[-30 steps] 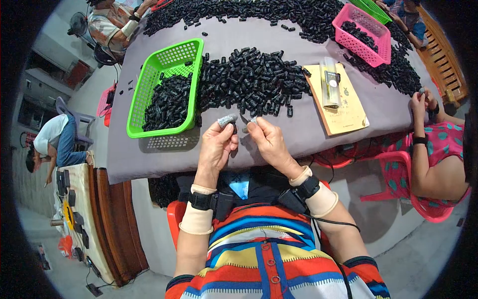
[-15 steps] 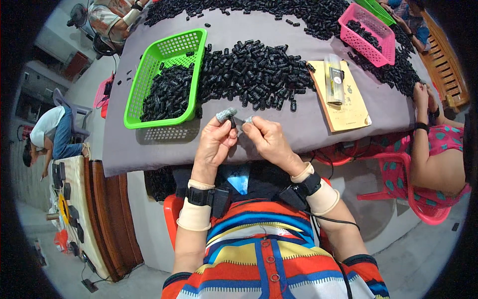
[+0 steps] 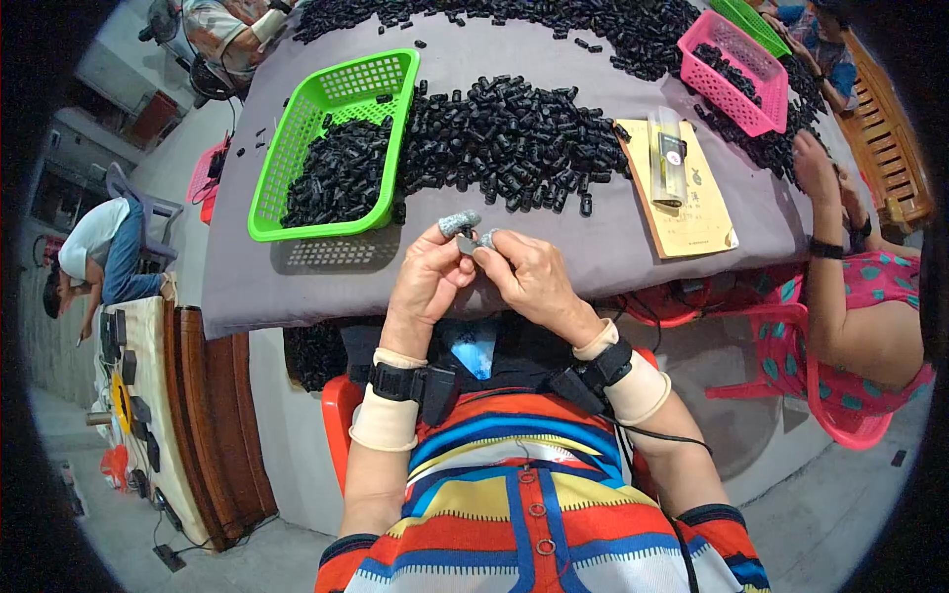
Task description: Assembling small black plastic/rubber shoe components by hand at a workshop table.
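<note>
My left hand (image 3: 427,275) pinches a small black plastic piece (image 3: 465,234) between thumb and index finger, just past the table's near edge. Its index finger wears a grey speckled finger cover (image 3: 456,221). Beside it, my right hand (image 3: 539,278) is closed, thumb against index finger, with the tips meeting the piece. Something flat and greyish shows between the hands, too small to name. A grey cover also sits on the right index fingertip. Beyond both hands spreads a pile of black cylindrical plastic pieces (image 3: 514,138). To its left a green basket (image 3: 260,203) holds more of them.
A yellowish booklet (image 3: 692,227) with a clear tube (image 3: 668,168) on it lies at right. Farther right stand a pink basket (image 3: 732,91) and a co-worker's raised hand (image 3: 817,176). More black pieces (image 3: 514,12) cover the grey cloth's far side.
My hands have drawn closer together, and my right fingertips now meet the piece. The co-worker's hand at right has lifted away from the black pieces.
</note>
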`<action>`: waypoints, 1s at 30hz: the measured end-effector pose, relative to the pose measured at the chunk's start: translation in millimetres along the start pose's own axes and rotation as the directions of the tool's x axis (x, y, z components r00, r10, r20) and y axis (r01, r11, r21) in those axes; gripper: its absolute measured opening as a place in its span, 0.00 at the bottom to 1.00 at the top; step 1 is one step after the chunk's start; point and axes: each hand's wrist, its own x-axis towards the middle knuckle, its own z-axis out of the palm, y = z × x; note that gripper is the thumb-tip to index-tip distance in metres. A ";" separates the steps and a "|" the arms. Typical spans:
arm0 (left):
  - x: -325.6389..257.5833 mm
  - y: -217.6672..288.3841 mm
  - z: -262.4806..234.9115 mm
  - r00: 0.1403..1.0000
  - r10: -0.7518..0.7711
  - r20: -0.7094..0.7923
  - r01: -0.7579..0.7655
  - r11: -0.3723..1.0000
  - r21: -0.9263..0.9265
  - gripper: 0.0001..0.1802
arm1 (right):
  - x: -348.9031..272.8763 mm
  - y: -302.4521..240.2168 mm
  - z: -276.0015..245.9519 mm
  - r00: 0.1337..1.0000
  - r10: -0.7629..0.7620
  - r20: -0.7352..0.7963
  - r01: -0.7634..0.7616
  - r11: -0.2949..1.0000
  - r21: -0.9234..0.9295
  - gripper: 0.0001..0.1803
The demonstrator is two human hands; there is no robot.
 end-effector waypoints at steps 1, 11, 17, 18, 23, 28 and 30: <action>0.6 -1.2 -1.8 1.000 -0.006 0.015 0.007 1.000 -0.001 0.13 | 0.3 0.1 0.2 1.000 0.000 -0.003 0.000 1.000 -0.001 0.12; 0.2 -3.3 -2.4 1.000 -0.010 0.002 0.010 1.000 -0.013 0.12 | 0.3 -0.1 1.2 1.000 -0.024 0.000 0.024 0.999 -0.035 0.12; 1.2 -3.4 -2.4 0.999 -0.027 -0.017 0.027 0.999 -0.031 0.11 | 1.9 -2.3 1.4 1.000 -0.030 -0.001 0.030 0.999 -0.036 0.11; 1.5 -3.5 -2.7 0.999 -0.027 -0.018 0.027 0.999 -0.032 0.11 | 1.9 -2.7 1.4 1.000 -0.025 -0.003 0.025 0.999 -0.047 0.11; 1.1 -0.8 -3.2 0.998 -0.043 0.046 0.047 0.996 -0.079 0.11 | 1.6 -3.3 3.4 1.000 -0.026 -0.010 0.025 0.997 -0.076 0.11; 1.7 -0.9 -2.9 0.997 -0.048 0.053 0.052 0.995 -0.088 0.11 | 1.6 -3.9 5.4 1.000 -0.015 -0.024 0.013 0.993 -0.114 0.11; 1.8 -0.7 -3.1 0.997 -0.051 0.051 0.055 0.995 -0.088 0.10 | 1.2 -5.0 6.4 0.999 -0.017 -0.034 0.013 0.993 -0.116 0.11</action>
